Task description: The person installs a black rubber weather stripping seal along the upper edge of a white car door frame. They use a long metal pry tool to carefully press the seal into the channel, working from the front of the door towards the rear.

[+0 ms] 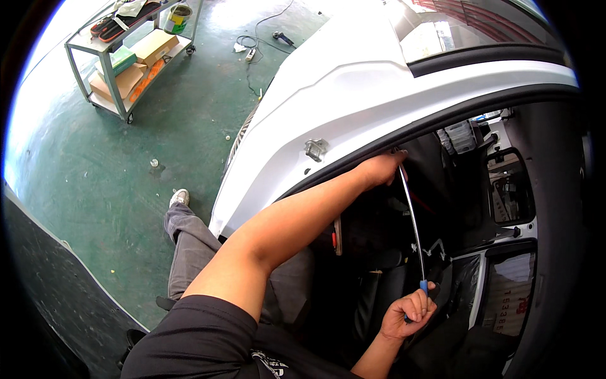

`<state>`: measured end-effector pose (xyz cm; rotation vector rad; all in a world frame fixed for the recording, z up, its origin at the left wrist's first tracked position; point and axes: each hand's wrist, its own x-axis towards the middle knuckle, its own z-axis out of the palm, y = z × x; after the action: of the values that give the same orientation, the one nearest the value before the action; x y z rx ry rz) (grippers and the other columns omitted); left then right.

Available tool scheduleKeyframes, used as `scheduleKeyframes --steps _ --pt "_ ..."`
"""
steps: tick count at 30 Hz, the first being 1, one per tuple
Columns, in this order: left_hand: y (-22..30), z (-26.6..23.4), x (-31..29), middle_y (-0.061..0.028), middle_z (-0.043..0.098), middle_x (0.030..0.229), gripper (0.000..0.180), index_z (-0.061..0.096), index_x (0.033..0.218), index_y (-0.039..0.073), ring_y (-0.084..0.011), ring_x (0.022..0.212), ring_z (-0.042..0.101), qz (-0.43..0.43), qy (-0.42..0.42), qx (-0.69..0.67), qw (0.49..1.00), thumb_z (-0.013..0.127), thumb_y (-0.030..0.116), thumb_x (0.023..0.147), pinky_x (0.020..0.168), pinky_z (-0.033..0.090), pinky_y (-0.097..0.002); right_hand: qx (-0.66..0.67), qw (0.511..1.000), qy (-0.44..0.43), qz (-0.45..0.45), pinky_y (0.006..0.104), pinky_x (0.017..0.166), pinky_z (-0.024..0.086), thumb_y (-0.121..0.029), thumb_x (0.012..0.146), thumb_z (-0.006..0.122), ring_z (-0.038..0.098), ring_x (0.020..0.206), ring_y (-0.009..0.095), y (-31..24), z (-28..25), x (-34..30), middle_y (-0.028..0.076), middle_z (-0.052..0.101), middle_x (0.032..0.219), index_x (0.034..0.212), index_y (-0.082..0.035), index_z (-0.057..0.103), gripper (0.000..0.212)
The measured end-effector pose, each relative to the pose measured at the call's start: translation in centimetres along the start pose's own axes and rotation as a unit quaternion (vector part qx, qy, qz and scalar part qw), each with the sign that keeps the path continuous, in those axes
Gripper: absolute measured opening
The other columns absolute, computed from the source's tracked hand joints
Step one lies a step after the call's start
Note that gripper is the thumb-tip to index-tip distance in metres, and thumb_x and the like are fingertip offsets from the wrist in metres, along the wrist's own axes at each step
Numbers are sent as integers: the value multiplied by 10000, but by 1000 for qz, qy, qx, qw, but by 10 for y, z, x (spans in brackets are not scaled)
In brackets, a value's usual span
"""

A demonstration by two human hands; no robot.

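Observation:
In my right hand (pixel 407 314) is the blue handle of a long screwdriver (pixel 413 221), with my fingers wrapped round it. Its thin metal shaft slants up and away, over the dark car interior. At the far end of the shaft my left hand (pixel 380 169) has its fingers curled together round the tip, partly hidden by the hand itself. The left arm reaches across the door opening, close beside the black rubber seal (pixel 353 163) of the white car body (pixel 353 88). What the tip touches cannot be made out.
A metal door striker (pixel 314 150) juts from the white door frame. Black seats (pixel 379 290) and windows (pixel 509 189) lie inside the car. On the green floor stands a wheeled trolley (pixel 79 42) with boxes; a corded power tool (pixel 284 39) lies beyond. An open door panel (pixel 50 252) is at left.

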<state>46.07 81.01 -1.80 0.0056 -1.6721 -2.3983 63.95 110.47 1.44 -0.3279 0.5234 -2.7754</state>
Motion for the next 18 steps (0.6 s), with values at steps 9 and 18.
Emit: scheduleKeyframes --steps 9,18 --pt "-6 0 3 -50 458 422 573 736 690 48 -160 407 435 19 0 2 1000 461 410 1039 499 366 -321 -15 1000 -7 -13 302 547 555 -148 1041 450 532 535 138 2 -6 0 48 508 671 1262 6 471 271" --pt "-6 1 3 -54 495 447 555 721 687 46 -157 418 450 37 3 -24 999 478 404 1035 495 370 -325 26 1000 2 -2 304 566 553 -150 1041 465 535 568 140 2 0 -2 43 500 673 1265 2 463 270"
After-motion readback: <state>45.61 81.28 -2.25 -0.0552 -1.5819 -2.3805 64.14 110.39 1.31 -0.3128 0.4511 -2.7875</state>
